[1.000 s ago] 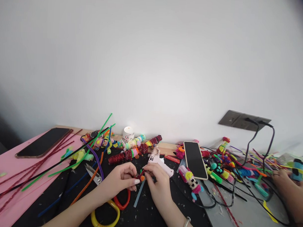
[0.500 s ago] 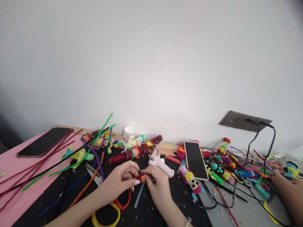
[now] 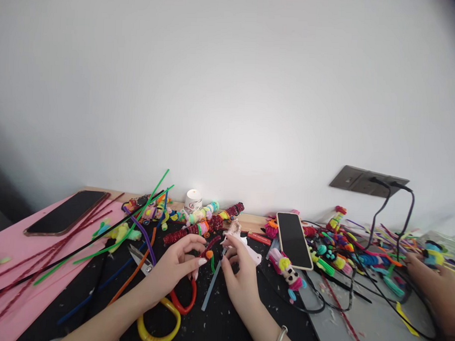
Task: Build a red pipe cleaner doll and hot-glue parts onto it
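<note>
My left hand point(image 3: 175, 265) pinches a small craft piece point(image 3: 209, 250) of dark red glitter pipe cleaner with an orange bead and a green stem. It is lifted slightly above the black mat point(image 3: 226, 319). My right hand point(image 3: 239, 275) is beside it, fingertips closed on the piece's upper end. A pale glue stick point(image 3: 212, 287) lies slanted on the mat just under both hands. A white glue gun point(image 3: 243, 243) lies right behind my right hand.
Scissors with red and yellow handles point(image 3: 163, 307) lie under my left wrist. Loose pipe cleaners point(image 3: 98, 240) and a phone point(image 3: 65, 212) sit on the pink sheet at left. A second phone point(image 3: 294, 240), finished figures point(image 3: 203, 222), cables and another person's hand point(image 3: 432, 282) are at right.
Both hands have lifted the small piece a little off the mat and turned it. The other person's hand at right has shifted slightly with its blue-yellow figure.
</note>
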The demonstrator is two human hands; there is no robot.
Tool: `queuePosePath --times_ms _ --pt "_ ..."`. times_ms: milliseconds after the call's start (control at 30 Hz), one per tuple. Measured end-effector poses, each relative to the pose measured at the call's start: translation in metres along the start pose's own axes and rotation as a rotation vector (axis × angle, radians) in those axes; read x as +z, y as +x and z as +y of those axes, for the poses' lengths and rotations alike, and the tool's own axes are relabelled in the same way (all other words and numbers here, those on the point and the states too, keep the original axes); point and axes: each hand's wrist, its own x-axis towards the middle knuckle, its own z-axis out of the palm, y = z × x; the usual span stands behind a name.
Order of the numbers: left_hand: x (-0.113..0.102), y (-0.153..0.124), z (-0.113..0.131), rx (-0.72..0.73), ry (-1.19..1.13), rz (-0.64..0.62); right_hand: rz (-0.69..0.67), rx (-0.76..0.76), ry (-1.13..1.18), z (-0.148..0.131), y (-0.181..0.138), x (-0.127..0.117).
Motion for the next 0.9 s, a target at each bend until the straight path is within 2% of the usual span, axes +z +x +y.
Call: queuePosePath --times_ms 100,200,300,433,667,767,900 --pt "0.000 -0.001 0.000 0.058 0.102 0.112 0.083 0.026 -0.073 0.004 0.001 -0.002" --pt "0.000 -0.002 0.000 0.114 0.193 0.165 0.139 0.028 -0.123 0.004 0.003 -0.005" --pt "0.001 -0.002 0.002 0.151 0.272 0.186 0.056 0.006 -0.047 0.000 0.003 -0.008" --pt "0.001 -0.004 0.003 0.184 0.398 0.178 -0.085 -0.044 0.038 -0.005 0.000 -0.006" --pt "0.003 -0.008 0.005 0.288 0.571 0.071 -0.094 -0.031 -0.014 -0.007 -0.004 -0.001" --pt "0.003 -0.007 0.005 0.297 0.527 0.049 -0.097 -0.027 -0.006 -0.006 -0.003 0.000" --pt "0.002 -0.003 -0.001 0.232 0.393 0.062 -0.059 -0.043 -0.003 -0.004 -0.001 -0.001"
